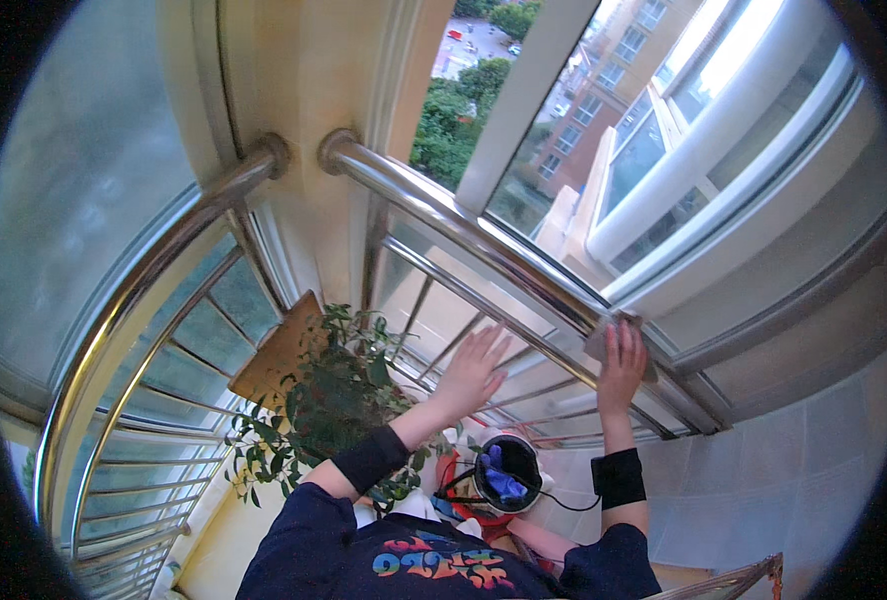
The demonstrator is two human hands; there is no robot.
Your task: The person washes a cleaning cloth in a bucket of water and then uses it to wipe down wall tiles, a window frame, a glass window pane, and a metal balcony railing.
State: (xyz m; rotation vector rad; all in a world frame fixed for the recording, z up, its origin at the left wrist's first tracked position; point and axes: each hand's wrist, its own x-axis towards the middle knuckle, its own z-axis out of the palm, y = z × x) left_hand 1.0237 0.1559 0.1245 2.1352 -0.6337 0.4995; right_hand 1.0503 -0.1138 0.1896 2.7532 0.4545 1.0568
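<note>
My right hand (pixel 623 356) presses a greyish cloth (pixel 598 343) around the lower right end of the shiny metal handrail (pixel 473 232). My left hand (pixel 475 369) hovers with its fingers spread and holds nothing. It is nearest to the thinner metal rail (pixel 481 301) and the slim bars beneath it. The cloth's far side is hidden by my fingers and the rail. A leafy potted plant (pixel 346 390) stands below and left of my left forearm; its pot is mostly hidden.
A second curved handrail (pixel 166 247) runs along the left side. A brown board (pixel 278 356) leans behind the plant. Below my arms sits a dark-lined bucket (pixel 530 457) with a blue-purple cloth (pixel 500 476) inside. Window frames (pixel 522 97) rise beyond the rail, one sash open outward.
</note>
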